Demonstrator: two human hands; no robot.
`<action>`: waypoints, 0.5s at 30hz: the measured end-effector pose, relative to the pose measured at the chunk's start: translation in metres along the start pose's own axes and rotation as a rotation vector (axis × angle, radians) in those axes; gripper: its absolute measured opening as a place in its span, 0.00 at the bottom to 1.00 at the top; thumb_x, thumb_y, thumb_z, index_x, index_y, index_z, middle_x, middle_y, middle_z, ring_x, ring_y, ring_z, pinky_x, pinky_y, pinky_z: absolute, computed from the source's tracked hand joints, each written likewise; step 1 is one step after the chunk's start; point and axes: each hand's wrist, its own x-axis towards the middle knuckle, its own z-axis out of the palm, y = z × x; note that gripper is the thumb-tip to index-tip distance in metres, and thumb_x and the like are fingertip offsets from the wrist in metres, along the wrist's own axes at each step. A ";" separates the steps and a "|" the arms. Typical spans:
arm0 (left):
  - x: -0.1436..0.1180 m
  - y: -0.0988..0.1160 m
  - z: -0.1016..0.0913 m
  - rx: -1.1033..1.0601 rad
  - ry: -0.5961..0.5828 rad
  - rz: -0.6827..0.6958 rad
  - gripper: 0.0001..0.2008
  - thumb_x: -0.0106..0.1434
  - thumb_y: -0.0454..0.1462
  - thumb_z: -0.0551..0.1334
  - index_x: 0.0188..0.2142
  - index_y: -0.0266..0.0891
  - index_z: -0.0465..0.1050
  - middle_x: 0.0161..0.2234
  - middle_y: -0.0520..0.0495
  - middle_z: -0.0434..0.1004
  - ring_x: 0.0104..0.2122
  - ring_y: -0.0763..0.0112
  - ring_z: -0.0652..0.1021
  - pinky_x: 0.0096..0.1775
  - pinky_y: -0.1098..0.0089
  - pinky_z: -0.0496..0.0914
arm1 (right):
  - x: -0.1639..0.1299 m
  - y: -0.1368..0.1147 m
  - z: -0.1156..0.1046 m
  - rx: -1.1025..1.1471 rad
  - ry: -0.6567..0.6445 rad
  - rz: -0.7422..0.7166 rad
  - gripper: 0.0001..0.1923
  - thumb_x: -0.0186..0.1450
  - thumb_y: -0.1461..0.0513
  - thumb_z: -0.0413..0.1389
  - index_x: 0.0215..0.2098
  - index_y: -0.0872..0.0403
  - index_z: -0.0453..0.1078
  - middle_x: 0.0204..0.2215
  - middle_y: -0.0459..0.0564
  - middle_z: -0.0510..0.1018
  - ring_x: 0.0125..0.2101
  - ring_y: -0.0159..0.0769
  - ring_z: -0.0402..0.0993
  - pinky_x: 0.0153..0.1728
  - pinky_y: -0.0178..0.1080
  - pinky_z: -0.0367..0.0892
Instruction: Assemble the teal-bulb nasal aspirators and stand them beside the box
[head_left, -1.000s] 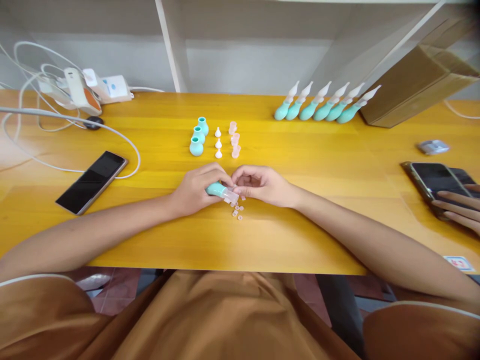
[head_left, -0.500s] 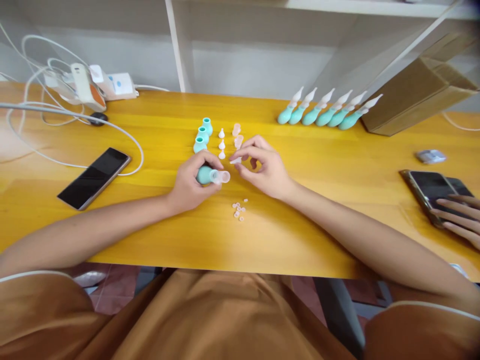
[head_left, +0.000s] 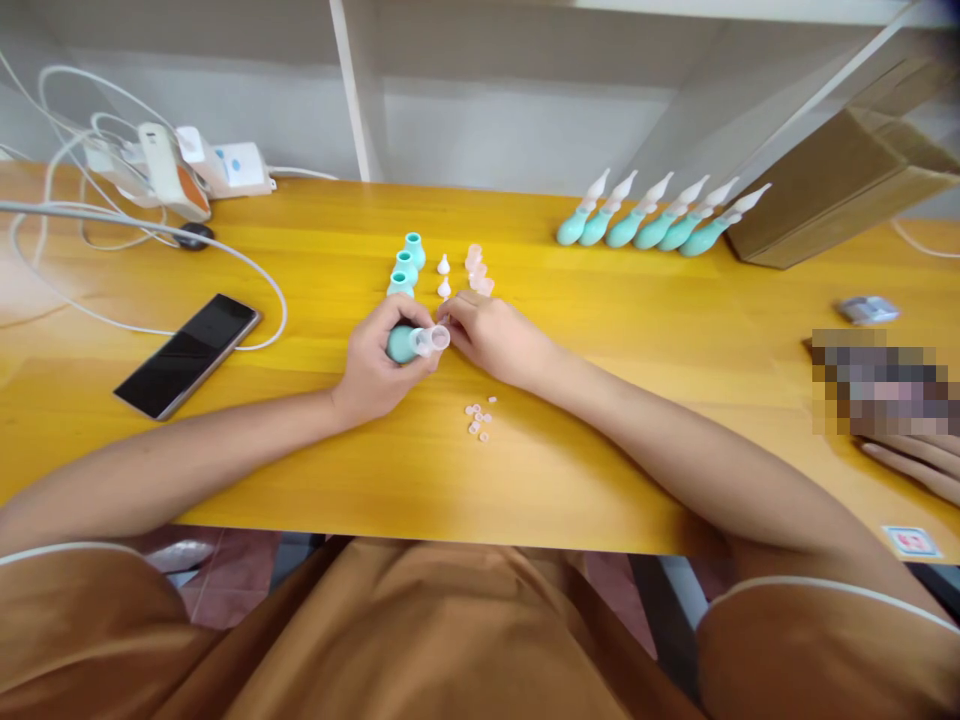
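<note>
My left hand [head_left: 375, 360] is wrapped round a teal rubber bulb [head_left: 401, 345]. A translucent connector [head_left: 433, 340] sits in the bulb's neck, its open end facing up and to the right. Just right of it, my right hand [head_left: 491, 335] is closed, fingertips pinched together beside the small white cone tips [head_left: 444, 287]. Whatever lies between those fingertips is mostly hidden. Behind my left hand stand three open teal bulbs [head_left: 405, 265] in a row. Pinkish translucent connectors [head_left: 475, 258] are lined up behind my right hand. Several small pink rings [head_left: 477, 415] lie loose nearer to me.
Several assembled teal bulbs with white tips [head_left: 660, 220] lie at the back right, by a cardboard box [head_left: 832, 180]. A phone [head_left: 187, 355] and white cables with chargers [head_left: 176, 175] occupy the left. Another person's hand [head_left: 911, 460] rests at the right, beside a blurred patch.
My right hand has moved left and its fingers have closed beside the cone tips, hiding the whitish piece seen at them before. The held bulb shifted slightly left and up.
</note>
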 end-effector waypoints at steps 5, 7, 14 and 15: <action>0.000 -0.001 0.000 0.003 0.011 -0.015 0.13 0.72 0.46 0.70 0.40 0.43 0.70 0.34 0.52 0.75 0.33 0.69 0.73 0.39 0.64 0.72 | -0.001 -0.007 -0.003 -0.050 0.072 0.061 0.06 0.77 0.61 0.57 0.51 0.53 0.72 0.38 0.54 0.80 0.36 0.44 0.74 0.42 0.44 0.67; 0.000 -0.002 0.000 0.001 0.014 -0.021 0.13 0.72 0.46 0.70 0.40 0.43 0.70 0.34 0.52 0.75 0.33 0.70 0.73 0.38 0.65 0.71 | -0.004 -0.015 -0.012 -0.005 0.163 0.088 0.09 0.80 0.55 0.55 0.49 0.52 0.71 0.35 0.52 0.77 0.33 0.42 0.71 0.41 0.44 0.65; -0.002 -0.008 0.000 0.047 -0.074 -0.016 0.17 0.73 0.49 0.71 0.47 0.44 0.68 0.42 0.49 0.77 0.39 0.67 0.77 0.44 0.63 0.74 | -0.015 -0.045 -0.042 0.129 0.223 -0.062 0.38 0.79 0.31 0.37 0.28 0.50 0.58 0.25 0.46 0.63 0.27 0.36 0.59 0.35 0.42 0.58; -0.003 -0.009 0.000 0.061 -0.103 0.014 0.18 0.73 0.50 0.71 0.47 0.44 0.68 0.42 0.48 0.77 0.40 0.66 0.77 0.44 0.63 0.74 | -0.016 -0.049 -0.040 0.119 0.158 -0.086 0.40 0.76 0.28 0.41 0.27 0.50 0.58 0.24 0.46 0.63 0.27 0.36 0.59 0.34 0.42 0.56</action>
